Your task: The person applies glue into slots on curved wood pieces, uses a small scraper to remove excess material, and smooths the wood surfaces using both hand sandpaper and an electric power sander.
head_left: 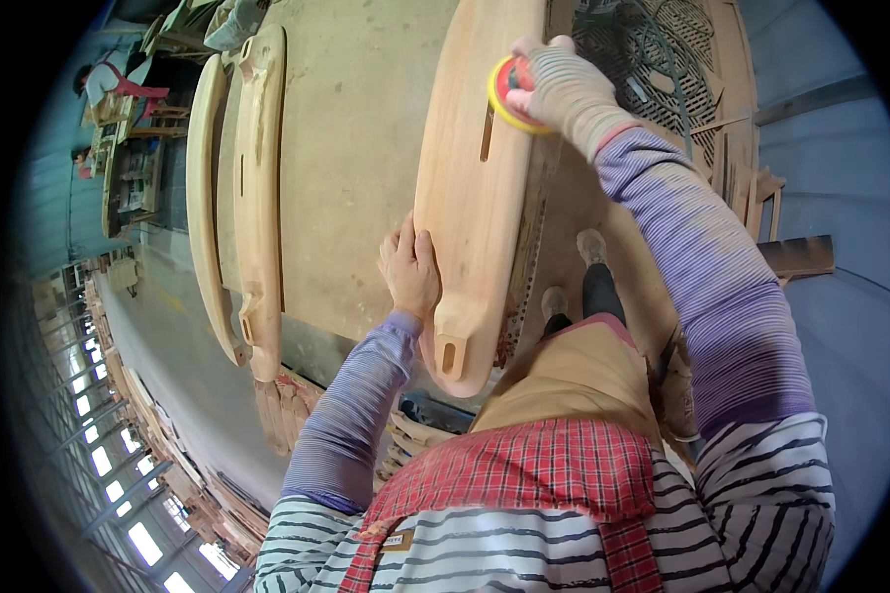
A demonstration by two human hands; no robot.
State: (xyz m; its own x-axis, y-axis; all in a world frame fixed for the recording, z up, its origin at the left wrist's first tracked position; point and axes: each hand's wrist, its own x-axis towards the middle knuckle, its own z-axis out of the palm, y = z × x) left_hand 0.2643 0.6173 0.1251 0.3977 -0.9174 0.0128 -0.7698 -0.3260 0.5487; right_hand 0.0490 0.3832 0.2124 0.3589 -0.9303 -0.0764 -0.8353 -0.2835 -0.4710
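— Fingers first: where are they?
— Left hand (410, 269) lies flat, fingers together, pressed on the near left edge of the board (475, 188). Right hand (562, 87), gloved, is curled around a sander (509, 94) with a yellow-rimmed red disc, at the board's far right edge.
— How does the board lie?
— Long axis runs near to far on the bench (351, 168), slotted end near, tilting slightly right as it goes far. It sits between the hands; the left hand is nearer the slotted end, the right nearer the far end.
— Any packages or labels?
— None on the bench. Two more boards (242, 188) lie to the left, parallel. A small tan tag (398, 540) sits on the red checked apron, near.
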